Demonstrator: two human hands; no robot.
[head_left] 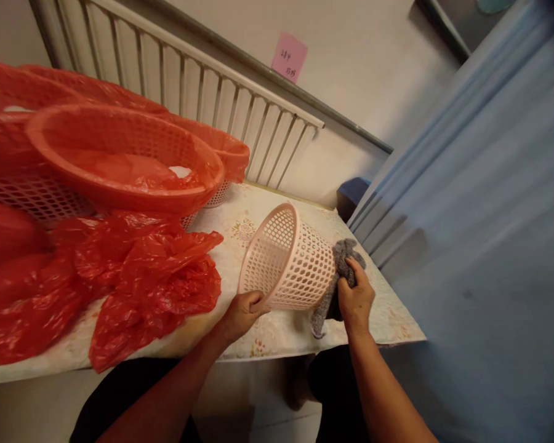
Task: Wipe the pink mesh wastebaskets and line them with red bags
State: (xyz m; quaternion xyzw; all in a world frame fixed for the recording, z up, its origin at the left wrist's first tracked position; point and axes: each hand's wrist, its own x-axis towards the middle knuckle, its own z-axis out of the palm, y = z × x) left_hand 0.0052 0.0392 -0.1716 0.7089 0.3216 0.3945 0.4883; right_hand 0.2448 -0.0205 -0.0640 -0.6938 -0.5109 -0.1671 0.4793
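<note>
A pink plastic wastebasket [308,264] with a lattice wall lies tipped on its side, its mouth facing left. My left hand [245,312] is closed on the near part of its rim, thumb on top. In my right hand [356,295] is a bunched grey cloth [325,307], pressed against the basket's base at the right. Part of the cloth hangs down toward the table. The fingers under the rim and the base of the basket are partly hidden.
Several baskets lined with red plastic bags [124,154] stand at the left. Crumpled red bags [161,277] lie before them on the flowered tablecloth [244,212]. A white radiator [212,92] runs behind, a blue curtain [457,215] hangs right, and a dark blue bin [353,194] stands beyond the far corner.
</note>
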